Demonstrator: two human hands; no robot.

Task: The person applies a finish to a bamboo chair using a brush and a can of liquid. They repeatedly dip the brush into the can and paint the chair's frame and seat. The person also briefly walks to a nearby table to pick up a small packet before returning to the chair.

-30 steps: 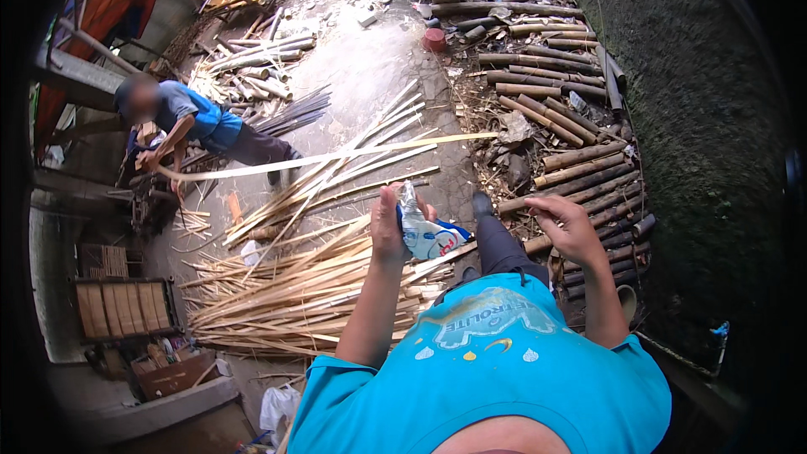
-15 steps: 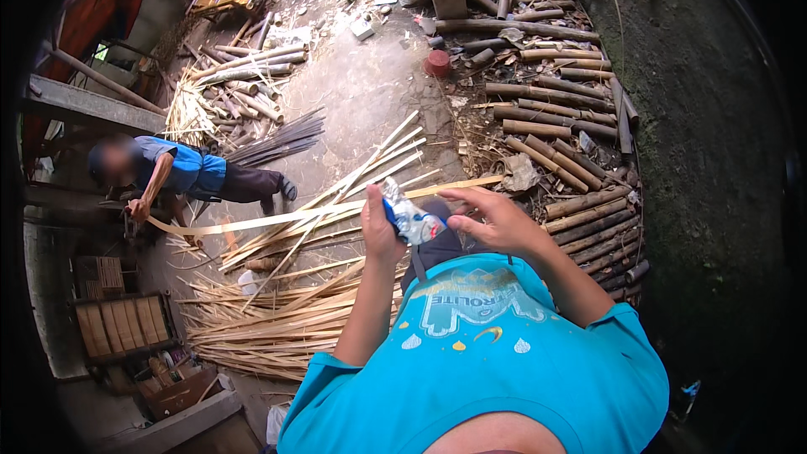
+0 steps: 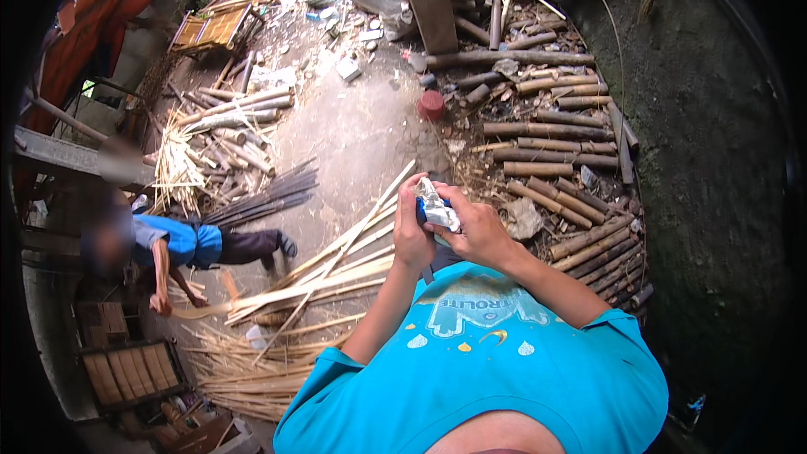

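Note:
In front of my chest, both hands are closed around a crumpled silver-and-blue foil packet [image 3: 439, 208]. My left hand [image 3: 412, 234] grips its left side, with the fingers upright along it. From the right, my right hand [image 3: 482, 232] bends over the packet, thumb low and fingers across its top. Parts of the packet are hidden behind the fingers, and its contents cannot be made out. Beyond my hands, long pale bamboo strips [image 3: 336, 259] lie across the ground to the left.
At the left, a co-worker in a blue top [image 3: 181, 240] bends over, holding a long bamboo strip [image 3: 261, 298]. Cut bamboo poles [image 3: 546, 131] are stacked at the right, beside a dark wall [image 3: 689, 160]. A red container [image 3: 430, 106] stands ahead, near a post [image 3: 430, 8].
My right hand has closed on the packet, which was in my left hand alone. Both hands have come together. The co-worker's hands have moved lower in view, along with the strip.

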